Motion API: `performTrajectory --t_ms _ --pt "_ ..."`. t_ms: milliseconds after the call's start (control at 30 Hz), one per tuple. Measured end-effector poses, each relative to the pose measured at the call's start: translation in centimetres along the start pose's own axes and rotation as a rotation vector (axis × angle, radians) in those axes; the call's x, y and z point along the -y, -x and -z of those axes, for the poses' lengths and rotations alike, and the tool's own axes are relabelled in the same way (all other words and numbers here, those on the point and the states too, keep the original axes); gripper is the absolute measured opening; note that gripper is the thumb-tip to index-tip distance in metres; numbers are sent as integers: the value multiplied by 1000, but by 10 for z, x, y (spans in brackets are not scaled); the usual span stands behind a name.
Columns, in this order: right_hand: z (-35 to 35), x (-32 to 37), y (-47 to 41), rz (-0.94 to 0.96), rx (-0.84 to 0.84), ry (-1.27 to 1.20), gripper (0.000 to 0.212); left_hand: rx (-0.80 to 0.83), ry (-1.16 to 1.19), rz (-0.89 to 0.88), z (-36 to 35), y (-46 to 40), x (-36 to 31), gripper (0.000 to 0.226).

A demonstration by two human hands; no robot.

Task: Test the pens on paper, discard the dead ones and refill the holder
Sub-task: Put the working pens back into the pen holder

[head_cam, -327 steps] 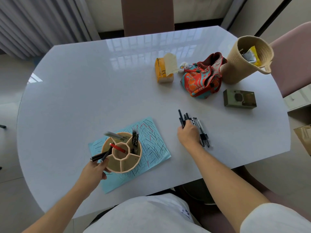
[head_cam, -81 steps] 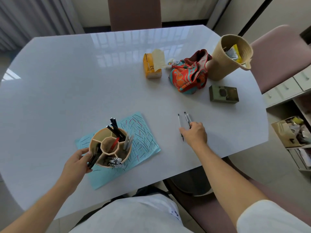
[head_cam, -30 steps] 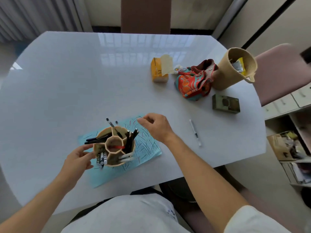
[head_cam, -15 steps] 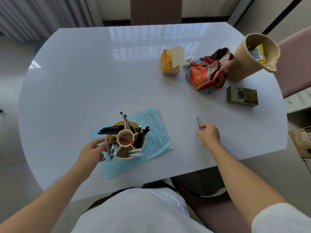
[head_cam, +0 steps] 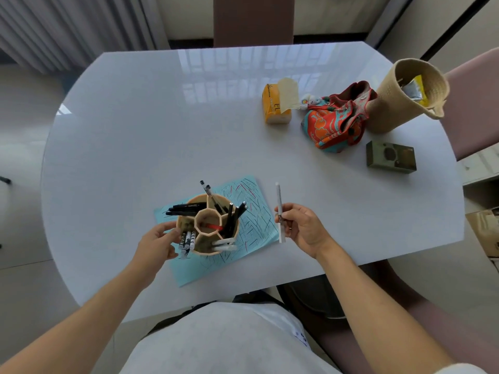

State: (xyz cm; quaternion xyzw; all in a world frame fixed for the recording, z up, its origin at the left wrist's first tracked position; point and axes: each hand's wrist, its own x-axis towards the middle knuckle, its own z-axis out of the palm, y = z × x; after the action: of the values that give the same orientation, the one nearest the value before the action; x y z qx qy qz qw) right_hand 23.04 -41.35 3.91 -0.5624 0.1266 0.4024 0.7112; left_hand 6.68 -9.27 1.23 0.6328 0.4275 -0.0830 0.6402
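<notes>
Fingers [head_cam: 290, 211] of the right hand [head_cam: 305, 229] curl round a white pen [head_cam: 279, 201], pinching it near its middle so that it stands nearly upright above the worktop [head_cam: 167, 125], just to the right of the blue paper [head_cam: 253, 225]. One end of the pen points away from the person and the other comes down past the base of the thumb.

On the other side, the left hand [head_cam: 158, 242] rests against the left wall of the pen holder [head_cam: 208, 225], its thumb and fingers spread loosely round the rim; whether they actually grip the wall I cannot tell.

The holder is a tan, round piece with a hexagonal middle cell and outer cells around it. It stands on the scribbled blue paper. Black pens [head_cam: 189, 207] lean out of its far left cell, more black pens stick up from the far and right cells, patterned black-and-white pens [head_cam: 187, 241] fill the near left cell, white pens [head_cam: 222, 244] lie in the near cell, and a red pen [head_cam: 213, 227] sits in the middle one.

Well apart, at the far right of the worktop, stand an orange tissue pack [head_cam: 275, 106], a red and teal cloth bag [head_cam: 334, 125], a woven basket [head_cam: 388, 109] touching the bag, and an olive box [head_cam: 391, 157].
</notes>
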Motion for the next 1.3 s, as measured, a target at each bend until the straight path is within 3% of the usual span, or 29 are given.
performTrajectory --t_ms 200,400,567,833,1033,1167,1300 --pt "-13 -3 11 129 13 50 17 23 -17 4 -2 8 -3 13" --pt "-31 -18 18 214 -146 2 7 60 -30 4 3 9 4 16" --pt "-51 -30 37 283 -202 -54 12 88 -46 12 6 9 9 15" --pt "-100 -43 63 556 -264 442 6 139 -55 34 9 8 18 23" --pt "-120 -53 55 577 -353 694 13 167 -110 54 7 9 24 32" --pt "-119 -59 44 464 -263 878 5 199 -136 72 7 10 25 36" --pt "-119 -64 39 370 -287 818 8 242 -166 78 8 12 26 35"
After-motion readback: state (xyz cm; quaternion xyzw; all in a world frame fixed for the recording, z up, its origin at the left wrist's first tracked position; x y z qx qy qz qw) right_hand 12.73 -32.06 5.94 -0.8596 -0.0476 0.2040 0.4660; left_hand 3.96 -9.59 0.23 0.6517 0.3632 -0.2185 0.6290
